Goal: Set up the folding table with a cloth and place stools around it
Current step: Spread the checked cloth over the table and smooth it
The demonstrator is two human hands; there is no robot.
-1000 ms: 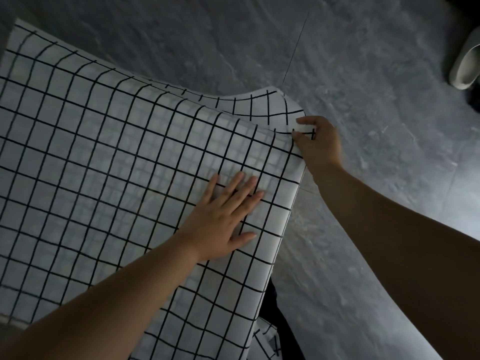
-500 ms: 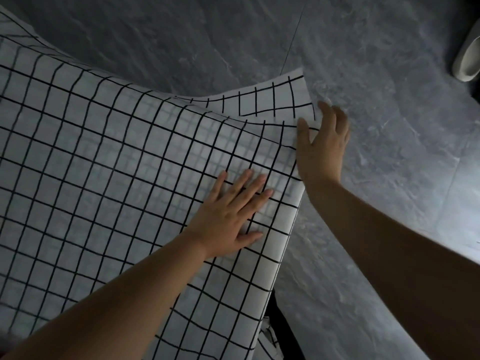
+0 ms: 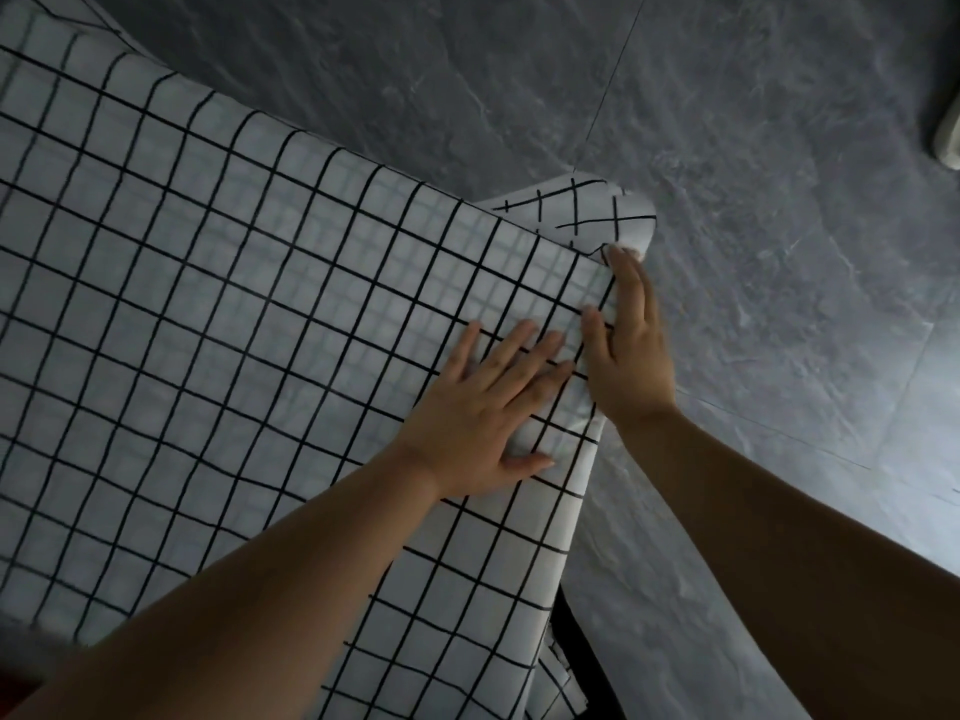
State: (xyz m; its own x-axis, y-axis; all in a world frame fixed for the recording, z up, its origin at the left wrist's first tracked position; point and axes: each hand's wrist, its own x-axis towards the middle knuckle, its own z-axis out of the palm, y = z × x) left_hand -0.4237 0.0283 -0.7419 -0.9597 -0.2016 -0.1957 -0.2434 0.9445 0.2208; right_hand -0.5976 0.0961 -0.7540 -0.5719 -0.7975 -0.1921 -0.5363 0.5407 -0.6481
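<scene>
Head view, left hand: the left hand (image 3: pixel 483 413) lies palm down on the cloth (image 3: pixel 234 304) near its right edge, with the fingers straight and slightly spread and the thumb out to the side. The left forearm (image 3: pixel 260 589) comes in from the lower left.
Left grip: apart; it holds nothing and only presses the cloth flat.
Head view, right hand: the right hand (image 3: pixel 631 350) sits just beside the left one on the cloth's right edge, its back toward the camera. Its fingertips (image 3: pixel 621 259) reach the corner, and its thumb (image 3: pixel 589 322) rests on top of the cloth, almost touching the left fingers. The right forearm (image 3: pixel 779 537) comes in from the lower right.
Right grip: apart; the fingers lie straight along the edge with nothing pinched. The hand is slightly blurred.
Cloth: white with a black grid, spread over the worktop, which it hides. The corner flap (image 3: pixel 587 210) beyond the right fingertips curls upward.
Surroundings: a grey stone-patterned floor (image 3: pixel 779 304), a dark bar (image 3: pixel 574 641) below the cloth's near right edge, and a pale object (image 3: pixel 948 132) cut off at the upper right border.
Change, right hand: a second ago it pinched the corner, well apart from the left hand. Half a second ago it had let go, fingers spread beside the corner. Now it is drawn in next to the left hand.
Change, left hand: it keeps the same flat pose on the same part of the cloth.
Change, cloth: the corner flap, lifted wide earlier, is now smaller and curled.
</scene>
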